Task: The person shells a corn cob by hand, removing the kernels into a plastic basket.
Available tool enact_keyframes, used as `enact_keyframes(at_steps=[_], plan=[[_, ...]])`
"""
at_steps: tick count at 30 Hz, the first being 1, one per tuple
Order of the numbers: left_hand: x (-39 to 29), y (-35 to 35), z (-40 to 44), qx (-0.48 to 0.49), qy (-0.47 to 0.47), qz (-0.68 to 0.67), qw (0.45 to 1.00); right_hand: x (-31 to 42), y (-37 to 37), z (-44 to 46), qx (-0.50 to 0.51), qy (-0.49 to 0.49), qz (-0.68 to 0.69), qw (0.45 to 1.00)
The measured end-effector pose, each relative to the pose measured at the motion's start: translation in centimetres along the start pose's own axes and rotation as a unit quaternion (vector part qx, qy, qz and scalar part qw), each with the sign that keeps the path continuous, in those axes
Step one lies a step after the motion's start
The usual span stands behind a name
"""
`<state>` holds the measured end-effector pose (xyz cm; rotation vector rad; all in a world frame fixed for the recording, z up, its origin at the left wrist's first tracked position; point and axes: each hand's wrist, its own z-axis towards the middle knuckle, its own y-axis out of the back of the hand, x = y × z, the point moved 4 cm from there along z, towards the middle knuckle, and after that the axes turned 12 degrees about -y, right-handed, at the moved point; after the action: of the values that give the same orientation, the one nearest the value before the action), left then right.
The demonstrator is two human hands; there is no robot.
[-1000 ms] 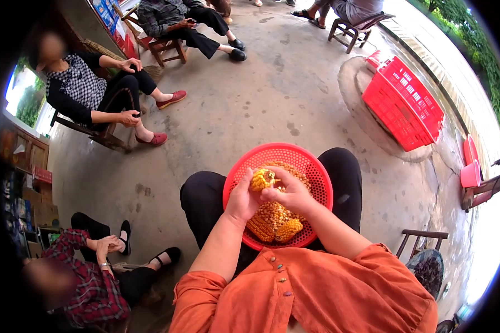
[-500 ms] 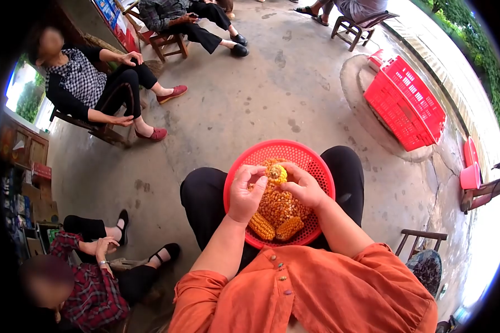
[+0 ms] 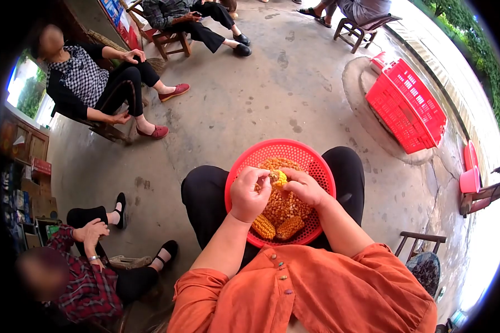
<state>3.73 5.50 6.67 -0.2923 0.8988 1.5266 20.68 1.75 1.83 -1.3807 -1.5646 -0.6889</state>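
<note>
A red perforated plastic basket [image 3: 248, 157] rests on my lap, holding loose orange corn kernels [image 3: 286, 208]. Above the kernels, both hands are on one partly stripped corn cob [image 3: 279, 177], its end turned up toward me. My left hand [image 3: 249, 192] has its thumb and fingers closed at the cob's left side. Fingers of my right hand [image 3: 304, 187] wrap round its right side, the thumb pressed near the yellow kernels. Two more ears of corn, a left one [image 3: 264, 226] and a right one [image 3: 289, 227], lie at the basket's near side.
Several people sit around on low chairs, one at the left [image 3: 89, 83] and one at the lower left [image 3: 83, 272]. A red plastic crate [image 3: 405, 105] stands at the right. Beyond it is a pink basin [image 3: 470, 180]. An unoccupied wooden chair [image 3: 422, 237] is at my right.
My left hand has shifted slightly, its fingers curling more at the cob. The cob has tilted a little and sits slightly lower. At the lower left, the seated person's hands have moved.
</note>
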Motion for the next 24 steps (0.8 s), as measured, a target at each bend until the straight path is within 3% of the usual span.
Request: enact_keyframes(at_steps=[6,8,12,14,24], plan=[[-0.3,0.2,0.0,0.009,-0.003,0.041,0.999,-0.6,0.4,-0.1,-0.024,-0.034,0.005,0.999],[-0.1,0.2,0.0,0.013,0.008,0.045,0.999,0.2,-0.1,-0.2,-0.016,0.012,-0.052,0.998],[-0.1,0.2,-0.1,0.009,0.015,0.061,0.998,0.3,-0.3,-0.3,-0.016,0.006,-0.056,0.998],[0.1,0.2,-0.3,0.011,0.021,0.065,0.998,0.5,-0.1,-0.1,-0.034,0.084,-0.141,0.986],[0.8,-0.1,-0.6,0.031,0.069,0.05,0.996,1.3,-1.3,-0.2,-0.048,0.118,-0.159,0.979]])
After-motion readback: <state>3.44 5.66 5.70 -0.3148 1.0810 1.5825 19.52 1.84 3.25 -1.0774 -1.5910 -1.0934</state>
